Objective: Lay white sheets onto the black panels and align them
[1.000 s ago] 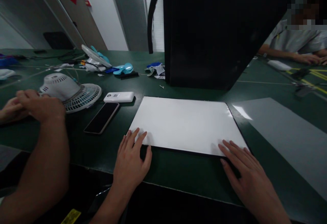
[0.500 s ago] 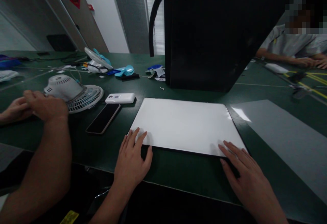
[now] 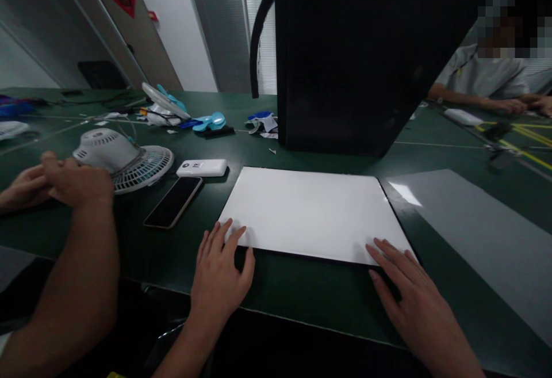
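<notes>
Both hands flat: left hand (image 3: 221, 277), right hand (image 3: 407, 291) touching white board (image 3: 310, 214) near corners.

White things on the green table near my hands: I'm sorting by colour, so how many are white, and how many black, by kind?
White board under the left hand and right hand: 1
White fan: 1
White power bank: 1
Black phone: 1
Black upright case: 1
Total: 5, with 3 white and 2 black

Dark green table (image 3: 302, 291), white wall (image 3: 172, 21); grey window blinds (image 3: 259, 27), dim light
</notes>
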{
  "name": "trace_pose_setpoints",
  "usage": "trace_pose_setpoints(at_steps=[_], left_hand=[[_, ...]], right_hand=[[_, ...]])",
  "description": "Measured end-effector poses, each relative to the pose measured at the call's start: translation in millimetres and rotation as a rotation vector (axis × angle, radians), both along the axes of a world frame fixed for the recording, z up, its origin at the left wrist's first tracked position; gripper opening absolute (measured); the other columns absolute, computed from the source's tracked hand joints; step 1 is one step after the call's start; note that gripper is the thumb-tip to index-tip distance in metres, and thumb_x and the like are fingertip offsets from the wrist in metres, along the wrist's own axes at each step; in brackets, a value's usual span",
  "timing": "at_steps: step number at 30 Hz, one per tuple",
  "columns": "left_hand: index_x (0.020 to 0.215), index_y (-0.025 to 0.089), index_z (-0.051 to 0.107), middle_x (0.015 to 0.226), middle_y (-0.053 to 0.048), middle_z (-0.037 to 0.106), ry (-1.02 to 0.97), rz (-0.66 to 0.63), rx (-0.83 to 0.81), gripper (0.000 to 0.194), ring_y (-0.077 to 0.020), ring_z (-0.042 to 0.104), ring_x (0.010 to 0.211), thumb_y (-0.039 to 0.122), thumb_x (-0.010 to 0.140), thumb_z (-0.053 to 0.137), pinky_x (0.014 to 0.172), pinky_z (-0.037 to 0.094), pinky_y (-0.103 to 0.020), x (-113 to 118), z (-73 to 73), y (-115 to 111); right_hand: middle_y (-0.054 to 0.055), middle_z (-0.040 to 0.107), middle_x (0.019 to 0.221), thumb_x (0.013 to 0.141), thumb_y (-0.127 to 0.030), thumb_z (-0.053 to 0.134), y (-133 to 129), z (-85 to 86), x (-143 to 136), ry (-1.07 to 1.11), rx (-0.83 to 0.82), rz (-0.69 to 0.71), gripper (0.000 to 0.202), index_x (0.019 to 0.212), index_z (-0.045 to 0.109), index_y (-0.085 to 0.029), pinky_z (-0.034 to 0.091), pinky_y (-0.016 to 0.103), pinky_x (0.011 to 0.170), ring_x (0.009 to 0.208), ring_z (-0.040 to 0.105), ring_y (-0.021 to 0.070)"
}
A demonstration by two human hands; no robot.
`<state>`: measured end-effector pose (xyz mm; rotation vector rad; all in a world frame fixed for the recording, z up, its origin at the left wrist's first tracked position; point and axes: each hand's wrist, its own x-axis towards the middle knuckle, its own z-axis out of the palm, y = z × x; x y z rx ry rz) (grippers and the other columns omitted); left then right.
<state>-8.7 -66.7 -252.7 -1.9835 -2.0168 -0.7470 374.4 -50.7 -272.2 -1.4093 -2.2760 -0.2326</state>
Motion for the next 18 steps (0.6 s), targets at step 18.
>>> trace_pose_setpoints(at_steps=[18], left_hand=[[0.132,0.02,0.068,0.153,-0.017,0.062,-0.012,0.009,-0.005,0.035,-0.0403,0.054,0.148,0.031,0.1,0.056,0.125,0.043,-0.066,0,0.5,-1]], right_hand=[[0.006,0.048,0.164,0.111,-0.042,0.045,-10,11.2,13,0.14,0.085,-0.099,0.047,0.156,0.051,-0.03,0.033,0.067,0.133,0.152,0.046,0.03]])
